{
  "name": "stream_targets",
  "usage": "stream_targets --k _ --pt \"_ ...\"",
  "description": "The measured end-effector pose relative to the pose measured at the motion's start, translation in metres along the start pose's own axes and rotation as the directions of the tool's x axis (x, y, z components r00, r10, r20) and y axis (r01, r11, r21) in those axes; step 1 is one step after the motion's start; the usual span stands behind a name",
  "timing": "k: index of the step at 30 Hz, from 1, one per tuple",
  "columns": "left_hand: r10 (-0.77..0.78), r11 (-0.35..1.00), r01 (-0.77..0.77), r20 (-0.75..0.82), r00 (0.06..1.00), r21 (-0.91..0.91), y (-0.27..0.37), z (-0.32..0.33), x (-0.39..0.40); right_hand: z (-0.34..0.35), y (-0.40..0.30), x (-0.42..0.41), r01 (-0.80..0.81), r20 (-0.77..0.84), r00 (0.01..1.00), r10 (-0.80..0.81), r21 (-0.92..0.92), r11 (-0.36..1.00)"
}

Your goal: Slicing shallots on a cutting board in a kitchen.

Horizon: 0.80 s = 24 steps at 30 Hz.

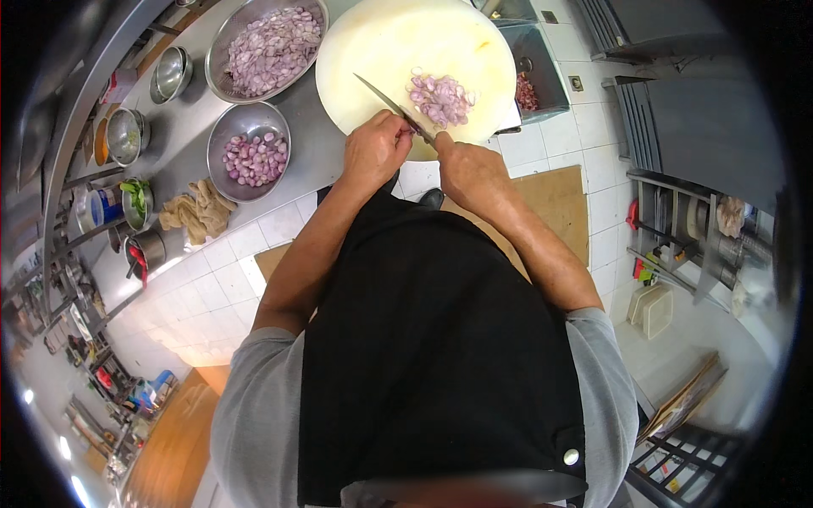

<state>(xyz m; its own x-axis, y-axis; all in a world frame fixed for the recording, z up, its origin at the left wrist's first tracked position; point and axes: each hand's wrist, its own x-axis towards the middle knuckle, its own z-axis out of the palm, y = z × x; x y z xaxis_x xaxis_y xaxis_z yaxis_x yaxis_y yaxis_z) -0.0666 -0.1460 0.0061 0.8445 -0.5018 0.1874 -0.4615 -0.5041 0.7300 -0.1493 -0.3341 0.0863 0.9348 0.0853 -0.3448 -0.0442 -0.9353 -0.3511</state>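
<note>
My right hand (470, 170) grips a kitchen knife (389, 100) by its handle, the blade pointing up and left over a round whitish cutting board (381, 38). Close against the blade, my left hand (376, 149) pinches a small purplish piece, likely shallot, mostly hidden by the fingers. Sliced shallots (441, 100) lie in a pile on the board, just beyond the knife. To the left, a steel bowl (216, 136) holds whole peeled shallots (255, 159). Above it, a perforated steel colander (219, 76) is heaped with sliced shallots (273, 51).
On the steel counter (181, 130) stand small metal bowls (170, 73), a bowl of green vegetables (135, 197) and a steel pot (149, 247). A crumpled brown cloth (198, 211) lies near the edge. Right of the board, a bin (549, 82) holds reddish peelings.
</note>
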Motion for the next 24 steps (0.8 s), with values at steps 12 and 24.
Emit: stream_targets --k 12,24 --pt "0.014 1.0 -0.014 -0.002 1.0 -0.001 -0.003 0.001 0.001 -0.004 0.001 0.006 0.0 0.001 1.0 0.0 0.006 1.0" --pt "0.005 1.0 -0.005 -0.002 1.0 0.021 -0.002 -0.001 -0.003 0.004 -0.002 0.007 0.02 -0.011 1.0 -0.02 0.04 0.999"
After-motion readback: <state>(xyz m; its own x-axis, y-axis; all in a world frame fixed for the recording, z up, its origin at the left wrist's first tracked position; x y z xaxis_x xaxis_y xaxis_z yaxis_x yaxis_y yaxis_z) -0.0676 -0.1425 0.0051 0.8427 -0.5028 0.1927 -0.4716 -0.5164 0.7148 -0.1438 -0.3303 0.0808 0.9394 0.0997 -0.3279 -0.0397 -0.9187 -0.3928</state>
